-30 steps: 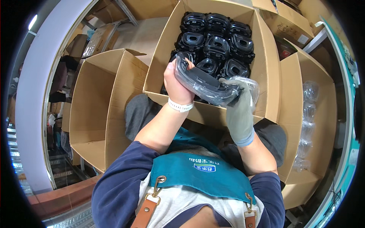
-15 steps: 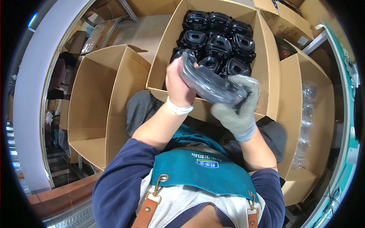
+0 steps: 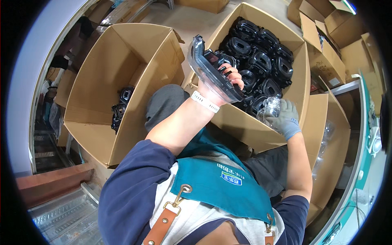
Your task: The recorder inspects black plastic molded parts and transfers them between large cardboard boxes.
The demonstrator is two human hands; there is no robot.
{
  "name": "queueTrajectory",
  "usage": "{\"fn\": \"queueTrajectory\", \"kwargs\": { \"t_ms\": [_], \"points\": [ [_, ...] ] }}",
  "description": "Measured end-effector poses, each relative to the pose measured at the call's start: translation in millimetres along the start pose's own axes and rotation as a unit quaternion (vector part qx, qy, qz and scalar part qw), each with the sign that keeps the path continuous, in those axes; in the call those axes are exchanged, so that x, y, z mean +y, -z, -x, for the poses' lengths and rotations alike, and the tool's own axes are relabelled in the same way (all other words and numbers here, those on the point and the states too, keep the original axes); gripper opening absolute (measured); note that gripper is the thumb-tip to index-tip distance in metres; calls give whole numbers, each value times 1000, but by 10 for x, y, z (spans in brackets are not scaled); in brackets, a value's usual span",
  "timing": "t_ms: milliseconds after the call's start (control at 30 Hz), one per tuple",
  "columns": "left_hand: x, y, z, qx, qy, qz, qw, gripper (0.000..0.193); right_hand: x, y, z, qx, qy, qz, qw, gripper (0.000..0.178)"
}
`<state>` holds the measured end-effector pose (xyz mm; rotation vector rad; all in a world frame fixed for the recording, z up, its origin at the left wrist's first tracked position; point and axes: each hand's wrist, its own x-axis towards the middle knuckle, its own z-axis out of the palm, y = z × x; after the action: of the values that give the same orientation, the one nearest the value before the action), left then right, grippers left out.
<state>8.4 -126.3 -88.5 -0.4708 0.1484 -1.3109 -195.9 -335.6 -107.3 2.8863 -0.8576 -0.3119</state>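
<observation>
Work on one piece looks part-way along: the black part [image 3: 215, 74] is in the bare left hand [image 3: 209, 93], while a clear plastic piece [image 3: 270, 107] is in the gloved right hand [image 3: 286, 117], the two well apart. The left hand's fingers curl round the black part and grip it, tilted, above the near left side of the middle carton [image 3: 253, 127]; clear plastic runs along the part's lower edge (whether a wrapping or its own rim, I cannot tell). The right hand's fingers bend round the clear plastic piece, at the near right side of that carton.

As for what is done, the left carton [image 3: 94, 77] shows only a small group of black pieces [image 3: 126, 94] beside its right wall, with much of its inside bare. The middle carton, by contrast, is packed with rows of black units [image 3: 260, 62], so a good deal of handling seems to be left, though one picture cannot settle whether that stack is being drawn down or built up. In the right carton [image 3: 337, 143] stand more clear pieces [image 3: 325, 136], partly hidden by its wall; how many there are cannot be told from here
</observation>
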Motion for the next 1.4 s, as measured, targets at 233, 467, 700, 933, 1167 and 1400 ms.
{"fn": "queueTrajectory", "kwargs": {
  "t_ms": [233,467,700,933,1167,1400],
  "points": [
    [630,-883,397,144,-377,-271,874,37,-207,33,-20,51,108,-81,990,70],
    [2772,-1460,1773,323,-623,-342,625,42,-59,203,-39,-13,36,-335,941,62],
    [2595,-1192,2062,606,-585,-141,521,58,-86,816,-60,-44,29,-645,763,46],
    [1122,-1065,961,183,-461,-660,565,43,-647,1389,226,-63,163,-727,664,48],
    [-443,-665,427,45,-26,-886,462,21,-975,1341,305,247,30,-741,624,58],
    [-909,-302,82,-306,-85,-917,243,33,-805,459,714,230,40,-898,374,70]
  ]
}}
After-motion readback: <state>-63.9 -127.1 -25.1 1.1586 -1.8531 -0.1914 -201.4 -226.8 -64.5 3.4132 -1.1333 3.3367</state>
